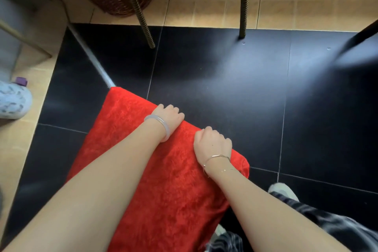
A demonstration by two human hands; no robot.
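Both hands clamp the far edge of the red cushion point(155, 190), fingers curled over it. Left hand point(168, 114) sits mid-edge, right hand point(212, 141) nearer the right corner. The cushion runs back toward the body, above the dark floor point(225, 80).

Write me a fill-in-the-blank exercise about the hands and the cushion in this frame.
1. The left hand and the right hand both grip the far edge of the cushion, whose colour is ____.
2. The pale bangle sits on the left wrist; the thin metal bracelet sits on the ____ wrist.
3. The floor tiles directly beyond the cushion are ____.
Missing words: red; right; black.
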